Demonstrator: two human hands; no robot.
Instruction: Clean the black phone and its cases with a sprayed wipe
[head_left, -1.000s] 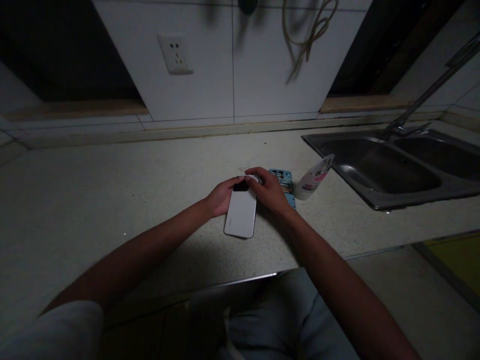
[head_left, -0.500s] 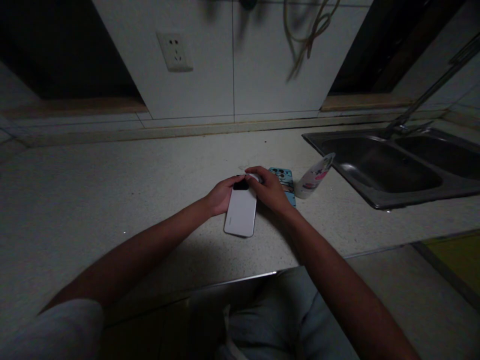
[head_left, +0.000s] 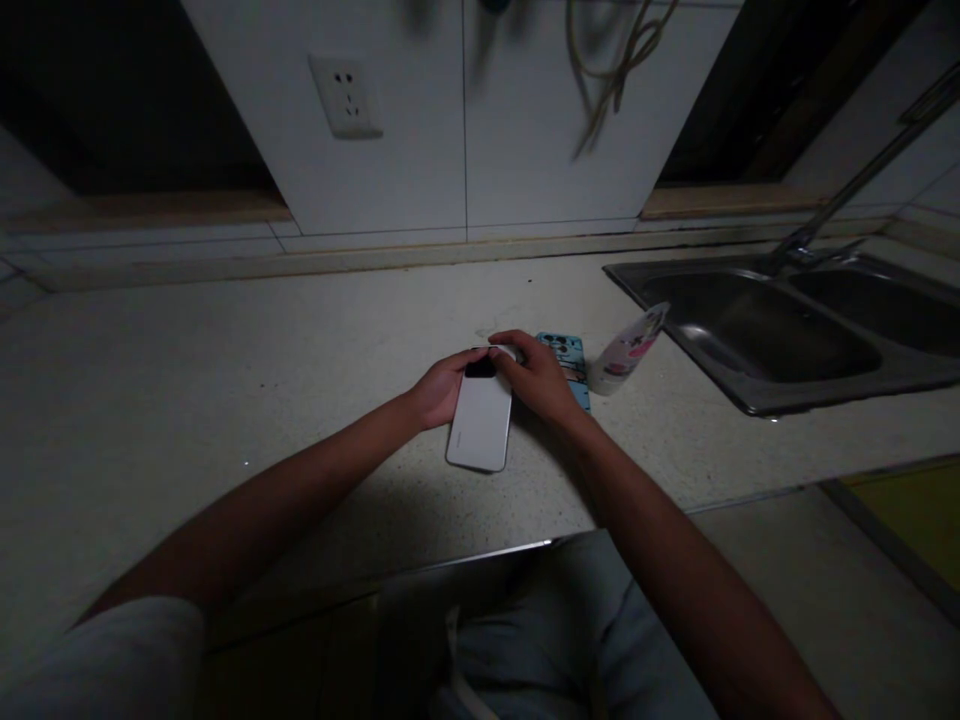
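A white smartphone with a black camera panel at its far end is held between my two hands just over the counter, its back facing up. My left hand grips its left edge, the thumb lying near the camera panel. On the other side my right hand closes round the top right corner, thumb bent in against the panel. Fingers under the phone are hidden. Partly behind my right hand lies a blue patterned phone case with camera cut-outs; whether a phone is inside I cannot tell.
A white squeeze tube with pink print stands on its cap right of the case. Farther right is a steel double sink with a faucet. A socket and a looped cord are on the tiled wall behind the speckled counter.
Almost nothing differs. Both hands keep the same hold on the smartphone, and the whole view has shifted very slightly.
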